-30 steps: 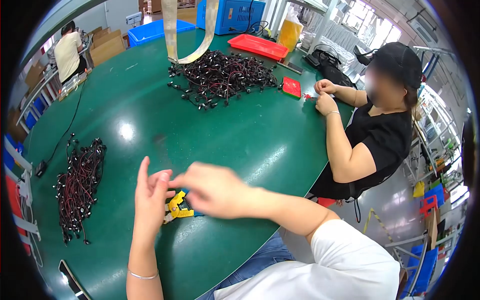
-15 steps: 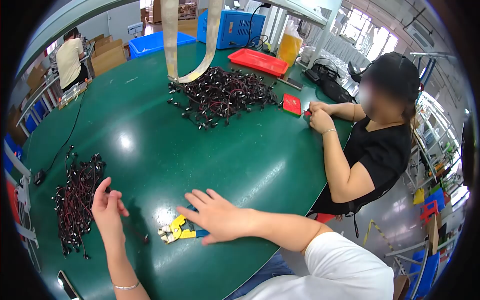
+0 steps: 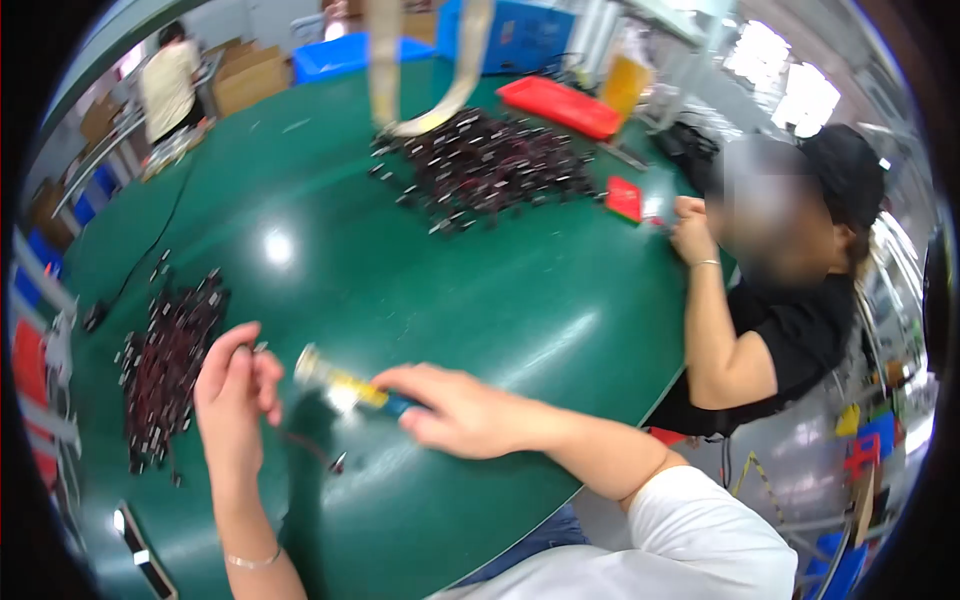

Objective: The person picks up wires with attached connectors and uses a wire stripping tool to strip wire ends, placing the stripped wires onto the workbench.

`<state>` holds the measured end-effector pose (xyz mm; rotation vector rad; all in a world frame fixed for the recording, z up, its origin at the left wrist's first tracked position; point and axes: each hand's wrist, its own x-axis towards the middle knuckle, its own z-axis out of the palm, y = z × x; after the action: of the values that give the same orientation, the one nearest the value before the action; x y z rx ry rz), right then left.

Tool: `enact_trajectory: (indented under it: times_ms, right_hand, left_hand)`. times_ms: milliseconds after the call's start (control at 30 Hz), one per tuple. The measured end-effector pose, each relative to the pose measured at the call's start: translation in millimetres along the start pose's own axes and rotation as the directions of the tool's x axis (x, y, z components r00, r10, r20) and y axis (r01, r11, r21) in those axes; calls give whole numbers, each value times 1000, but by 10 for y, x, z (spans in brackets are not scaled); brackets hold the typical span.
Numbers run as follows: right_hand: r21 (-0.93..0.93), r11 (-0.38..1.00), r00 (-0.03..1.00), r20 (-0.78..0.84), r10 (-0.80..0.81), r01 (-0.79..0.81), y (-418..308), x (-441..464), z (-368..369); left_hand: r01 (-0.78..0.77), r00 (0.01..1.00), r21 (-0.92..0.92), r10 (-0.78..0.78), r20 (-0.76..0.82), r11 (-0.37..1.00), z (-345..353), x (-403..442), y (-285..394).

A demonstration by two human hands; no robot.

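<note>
My right hand [image 3: 455, 410] is closed around the blue handles of yellow pliers [image 3: 362, 388]. The pliers' silvery jaws point left toward my other hand and are blurred by motion. My left hand [image 3: 235, 385] has its thumb and fingers pinched together on a thin dark red cable [image 3: 308, 446]. The cable hangs to the right from beneath the fingers, with a small dark connector [image 3: 338, 463] at its end. A light-coloured tip shows just beside my left fingertips. Close by on the left lies a pile of similar cables [image 3: 175, 360].
A larger cable heap [image 3: 495, 165] lies at the far side of the green table [image 3: 400, 290], near a red tray [image 3: 560, 107] and a small red box [image 3: 623, 198]. A phone [image 3: 143, 555] lies front left. A co-worker [image 3: 790, 330] sits at the right, hands over the edge.
My right hand has closed on the pliers, which lay on the table under its spread fingers, and turned them toward my left hand. The whole view has shifted slightly.
</note>
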<state>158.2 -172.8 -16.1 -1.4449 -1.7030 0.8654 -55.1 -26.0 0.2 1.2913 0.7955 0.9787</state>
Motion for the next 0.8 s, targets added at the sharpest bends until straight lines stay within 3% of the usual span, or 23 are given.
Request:
enact_trajectory:
  times_ms: [33, 100, 200, 267, 400, 800]
  right_hand:
    - [191, 980, 998, -24, 55, -50, -46, 11, -3]
    - [241, 960, 989, 53, 135, -144, -200, -1, -96]
    - [353, 926, 989, 105, 105, -136, -104, 19, -79]
    - [388, 917, 995, 17, 97, -96, -131, 40, -77]
    - [249, 966, 997, 51, 58, -69, -140, 70, -112]
    - [305, 952, 998, 45, -46, 30, -122, 84, -116]
  left_hand:
    - [4, 999, -34, -3, 41, 999, 20, -35, 72]
    - [-1, 995, -103, 11, 94, 995, 40, -93, 167]
    - [14, 988, -171, 13, 154, 985, 66, -115, 211]
    - [21, 987, -144, 2, 160, 989, 82, -131, 258]
    - [39, 963, -119, -6, 268, 992, 81, -133, 257]
    - [56, 925, -143, 3, 381, 988, 150, -170, 235]
